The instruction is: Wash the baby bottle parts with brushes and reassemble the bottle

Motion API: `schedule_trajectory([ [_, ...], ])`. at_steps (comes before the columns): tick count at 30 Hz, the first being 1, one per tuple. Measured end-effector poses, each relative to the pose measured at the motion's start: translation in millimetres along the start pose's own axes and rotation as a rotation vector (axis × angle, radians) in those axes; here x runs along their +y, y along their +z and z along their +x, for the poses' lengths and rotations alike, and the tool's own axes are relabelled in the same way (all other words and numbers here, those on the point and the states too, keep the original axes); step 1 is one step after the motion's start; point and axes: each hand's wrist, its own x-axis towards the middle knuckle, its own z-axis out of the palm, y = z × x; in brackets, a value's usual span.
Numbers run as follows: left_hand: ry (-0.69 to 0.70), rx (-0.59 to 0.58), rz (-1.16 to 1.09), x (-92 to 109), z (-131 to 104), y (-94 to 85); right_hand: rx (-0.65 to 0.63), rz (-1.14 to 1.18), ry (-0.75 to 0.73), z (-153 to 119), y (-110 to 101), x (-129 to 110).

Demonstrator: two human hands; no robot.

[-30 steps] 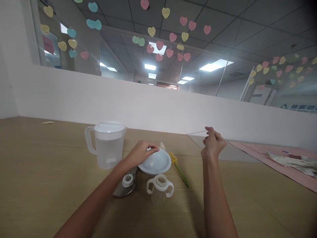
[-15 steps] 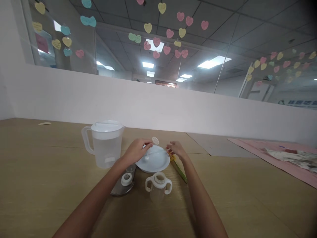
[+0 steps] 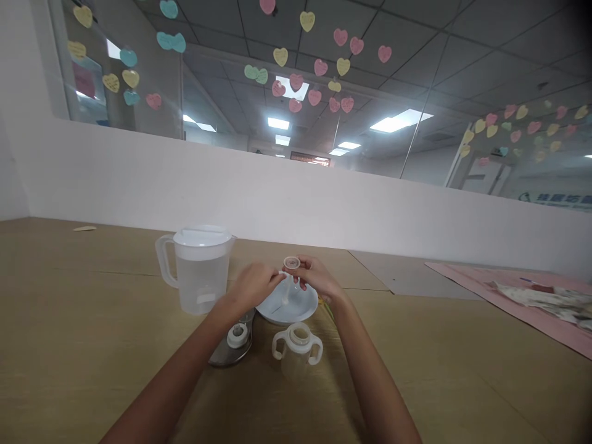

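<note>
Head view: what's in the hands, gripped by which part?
Right hand holds a small pale round piece by its edge, above the bowl. Left hand is close beside it; whether it grips anything can't be told.

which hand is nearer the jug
Left. The left hand is just to the right of the jug, with a small gap between them; the right hand is farther right, fingers at the small round piece.

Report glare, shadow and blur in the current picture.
Head view: ceiling lights glare brightly beyond the glass; same view, a soft shadow dims the table near the two-handled bottle; there too, the small round piece at the right hand is too soft for fine detail.
</note>
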Motion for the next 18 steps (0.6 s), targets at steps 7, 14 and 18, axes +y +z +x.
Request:
schedule_trajectory([
  [7, -0.112, -0.258, 0.092, -29.6, -11.1, 4.2, -0.191, -0.434, 0.215, 8.2, -19.5, 37.0],
  [14, -0.141, -0.352, 0.099, -42.5, -6.0, 7.7, -0.121, -1.085, 0.276, 12.7, -6.7, 58.0],
  [18, -0.169, -0.349, 0.101, -49.4, -7.5, 16.5, -0.115, -1.161, 0.328, 13.7, 12.7, 75.2],
])
